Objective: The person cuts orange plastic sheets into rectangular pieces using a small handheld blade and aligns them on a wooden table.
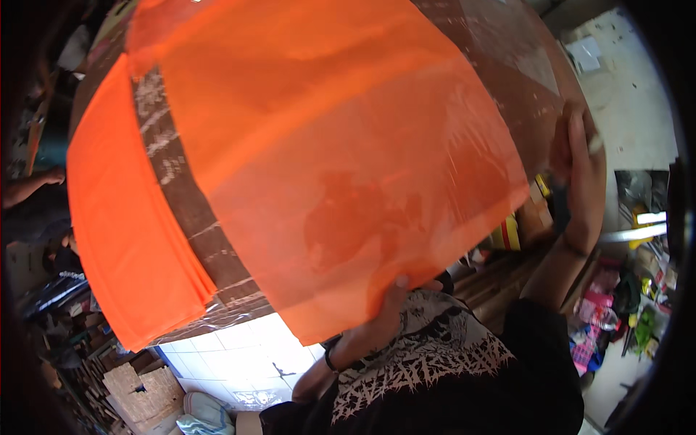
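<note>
Left hand [395, 301] grips the near edge of the sheet [341, 145], which lies over the table [181, 196]. A stack of sheets [123, 232] lies on the table, well left of that hand. Right hand [580, 167] rests on the table's right edge, beyond the sheet.

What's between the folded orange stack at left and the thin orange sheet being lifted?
A strip of the brown plastic-covered table, bare, shows between the folded orange stack and the translucent orange sheet in the head view.
</note>
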Motion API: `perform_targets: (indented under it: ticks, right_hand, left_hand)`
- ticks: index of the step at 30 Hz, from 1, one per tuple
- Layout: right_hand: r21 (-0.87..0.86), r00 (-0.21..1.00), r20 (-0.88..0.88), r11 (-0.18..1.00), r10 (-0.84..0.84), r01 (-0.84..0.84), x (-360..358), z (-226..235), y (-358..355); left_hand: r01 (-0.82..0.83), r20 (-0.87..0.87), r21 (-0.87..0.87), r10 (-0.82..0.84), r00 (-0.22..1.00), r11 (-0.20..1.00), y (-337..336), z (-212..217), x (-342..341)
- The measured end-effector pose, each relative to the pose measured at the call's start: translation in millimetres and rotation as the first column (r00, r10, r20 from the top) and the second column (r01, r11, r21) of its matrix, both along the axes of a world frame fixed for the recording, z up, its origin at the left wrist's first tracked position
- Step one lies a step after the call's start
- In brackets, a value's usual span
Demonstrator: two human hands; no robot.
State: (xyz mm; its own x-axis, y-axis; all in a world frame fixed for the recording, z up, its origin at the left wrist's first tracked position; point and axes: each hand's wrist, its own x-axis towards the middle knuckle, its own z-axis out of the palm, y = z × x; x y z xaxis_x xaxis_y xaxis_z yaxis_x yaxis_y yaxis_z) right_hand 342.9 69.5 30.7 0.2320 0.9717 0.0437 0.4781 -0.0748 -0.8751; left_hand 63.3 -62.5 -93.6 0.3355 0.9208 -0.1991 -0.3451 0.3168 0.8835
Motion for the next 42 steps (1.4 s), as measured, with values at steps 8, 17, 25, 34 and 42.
perform_targets:
  ticks: [8,17,25,34,42]
  right_hand:
    - [-0.353,0.717,-0.694,0.838,0.063,-0.416,-65.3,-68.8,-157.0]
    - [-0.318,0.522,-0.853,0.803,-0.01,-0.504,-102.2,-80.2,-157.2]
    - [-0.354,0.469,-0.878,0.793,-0.099,-0.495,-107.4,-77.0,-147.8]
    - [-0.354,0.527,-0.848,0.806,-0.063,-0.474,-102.2,-76.2,-137.0]
    - [-0.385,0.562,-0.816,0.854,-0.137,-0.351,-112.4,-81.1,-134.0]
  left_hand:
    - [0.028,-0.271,0.099,0.0,0.963,0.995,2.4,-5.4,7.7]
    - [0.07,-0.127,-0.15,-0.09,0.988,0.986,4.1,4.4,5.1]
    - [-0.012,-0.138,-0.013,0.01,0.99,1.0,5.8,9.3,8.0]
    - [0.113,-0.107,-0.04,-0.116,0.987,0.993,7.2,8.7,7.5]
    - [0.034,-0.049,-0.059,-0.037,0.998,0.998,8.0,9.0,11.6]
